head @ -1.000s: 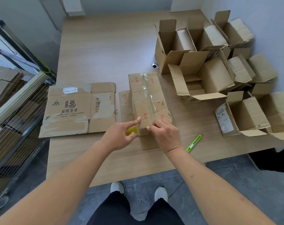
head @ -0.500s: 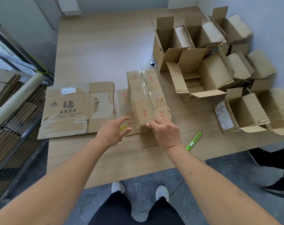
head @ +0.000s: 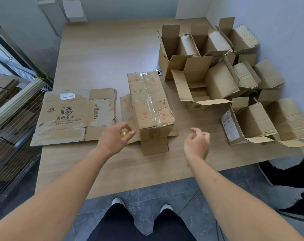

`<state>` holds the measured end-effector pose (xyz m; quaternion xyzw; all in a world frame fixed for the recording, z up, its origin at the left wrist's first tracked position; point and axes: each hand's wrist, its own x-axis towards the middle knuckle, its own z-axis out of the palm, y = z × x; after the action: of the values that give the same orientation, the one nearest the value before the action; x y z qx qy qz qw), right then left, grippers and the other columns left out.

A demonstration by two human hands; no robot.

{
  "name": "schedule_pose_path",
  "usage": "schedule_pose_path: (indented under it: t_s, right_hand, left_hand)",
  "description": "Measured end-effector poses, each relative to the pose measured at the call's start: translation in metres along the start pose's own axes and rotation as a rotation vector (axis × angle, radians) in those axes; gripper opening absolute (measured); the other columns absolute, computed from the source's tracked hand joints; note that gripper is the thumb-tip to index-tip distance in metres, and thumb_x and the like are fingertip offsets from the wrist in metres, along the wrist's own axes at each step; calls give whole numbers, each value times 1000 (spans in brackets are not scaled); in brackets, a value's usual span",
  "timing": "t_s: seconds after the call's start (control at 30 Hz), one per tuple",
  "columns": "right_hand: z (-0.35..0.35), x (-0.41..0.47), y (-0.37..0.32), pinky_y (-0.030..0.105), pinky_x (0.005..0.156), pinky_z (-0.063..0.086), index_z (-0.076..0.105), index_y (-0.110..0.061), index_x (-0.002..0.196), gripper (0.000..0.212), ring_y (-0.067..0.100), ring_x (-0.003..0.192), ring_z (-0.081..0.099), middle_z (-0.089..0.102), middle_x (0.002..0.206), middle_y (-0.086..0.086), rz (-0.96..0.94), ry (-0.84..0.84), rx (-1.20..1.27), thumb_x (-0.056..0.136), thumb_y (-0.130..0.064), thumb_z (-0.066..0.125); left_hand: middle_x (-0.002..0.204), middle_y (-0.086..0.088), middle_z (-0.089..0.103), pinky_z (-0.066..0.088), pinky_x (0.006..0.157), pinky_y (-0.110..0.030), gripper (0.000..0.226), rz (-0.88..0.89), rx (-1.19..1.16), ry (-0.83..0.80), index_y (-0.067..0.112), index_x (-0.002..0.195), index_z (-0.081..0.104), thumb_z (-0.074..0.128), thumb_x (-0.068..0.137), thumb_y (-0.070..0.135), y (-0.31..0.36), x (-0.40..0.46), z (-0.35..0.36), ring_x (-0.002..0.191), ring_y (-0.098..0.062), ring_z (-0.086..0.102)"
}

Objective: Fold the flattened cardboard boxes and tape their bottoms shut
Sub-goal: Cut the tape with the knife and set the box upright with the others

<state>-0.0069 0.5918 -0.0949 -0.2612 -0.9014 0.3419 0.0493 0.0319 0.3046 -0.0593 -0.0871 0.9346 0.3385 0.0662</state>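
Hands (head: 115,136) (head: 197,143) flanking taped box (head: 152,105) — near table edge (head: 147,181)

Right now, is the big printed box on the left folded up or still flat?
Still flat. The printed cardboard box lies spread on the table, flaps out, unfolded and untouched by either hand.

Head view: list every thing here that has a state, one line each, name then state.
Taped box: folded, upside down on the table, clear tape along its bottom seam.
Flattened box: flat, unfolded, printed side up.
Finished boxes: assembled, top flaps open, lying clustered at the table's right.
Tape roll: pinched in the left hand.
Left hand: holds the tape roll beside the taped box.
Right hand: loosely curled, empty, off the box.
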Motion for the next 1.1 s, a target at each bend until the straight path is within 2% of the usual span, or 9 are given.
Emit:
schedule_pose_path:
  t_s: [0.13, 0.2, 0.33, 0.47, 0.6, 0.67, 0.77, 0.87, 1.1]
  right_hand:
    - [7, 7, 36, 41, 96, 51, 61, -22, 137, 39, 33, 114, 52, 44, 133, 8, 241, -231, -193, 98, -27, 61]
    - [12, 5, 45, 38, 95, 45, 62, -15, 132, 42, 38, 117, 52, 42, 138, 14, 304, -266, -226, 95, -34, 70]
    - [16, 3, 60, 33, 94, 45, 69, -14, 111, 24, 29, 103, 57, 51, 131, 12, 278, -216, -179, 89, -20, 78]
    - [18, -10, 60, 39, 87, 49, 57, -14, 107, 28, 34, 107, 60, 64, 112, 13, 243, -211, -82, 85, -3, 71]
    - [13, -27, 44, 31, 79, 44, 52, -15, 114, 40, 24, 95, 58, 65, 96, 1, 269, -228, 135, 83, -11, 76]
    - [11, -32, 36, 32, 80, 48, 56, -19, 109, 32, 22, 95, 63, 66, 90, -5, 232, -219, 187, 84, -17, 75]
    - [10, -39, 27, 44, 82, 56, 54, -30, 93, 7, 25, 86, 68, 67, 84, -5, 148, -204, 256, 92, -27, 60]
    - [9, -54, 19, 50, 74, 58, 48, -36, 91, 11, 24, 75, 69, 65, 80, -5, -29, -245, 292, 97, -44, 45]
    - [7, -90, -14, 35, 51, 43, 62, -20, 102, 12, 11, 53, 48, 52, 61, -10, -610, -376, 170, 100, -32, 60]
  left_hand:
    - [63, 3, 70, 56, 71, -33, 14, -2, -50, 23, 37, 100, 66, 67, 97, 50, -1, -2, 7, 64, -5, 69]
    - [66, 3, 71, 52, 65, -27, 12, 6, -98, 34, 36, 104, 66, 66, 99, 46, 0, -4, 10, 64, -5, 68]
    - [66, 2, 70, 38, 52, -10, 5, 34, -159, 54, 31, 99, 64, 63, 102, 35, 5, -12, 11, 59, -2, 64]
    - [63, 2, 70, 43, 54, -24, 7, 13, -172, 53, 32, 96, 62, 61, 103, 34, 3, -17, 14, 55, -5, 58]
    - [64, 0, 71, 48, 55, -28, 7, -11, -233, 29, 31, 96, 61, 60, 103, 34, 7, -20, 13, 52, -8, 54]
    - [64, 1, 71, 50, 57, -31, 8, -13, -230, 26, 31, 96, 60, 58, 103, 33, 9, -21, 10, 52, -9, 54]
    - [65, 3, 72, 57, 64, -42, 10, -35, -232, 20, 31, 96, 60, 55, 105, 31, 10, -21, 7, 53, -14, 55]
    - [64, 4, 73, 60, 69, -48, 9, -58, -241, 16, 31, 96, 59, 57, 105, 32, 11, -23, 5, 56, -18, 59]
    - [62, 7, 73, 62, 64, -47, 9, -129, -245, 31, 31, 94, 61, 63, 103, 32, 12, -23, -2, 54, -17, 64]
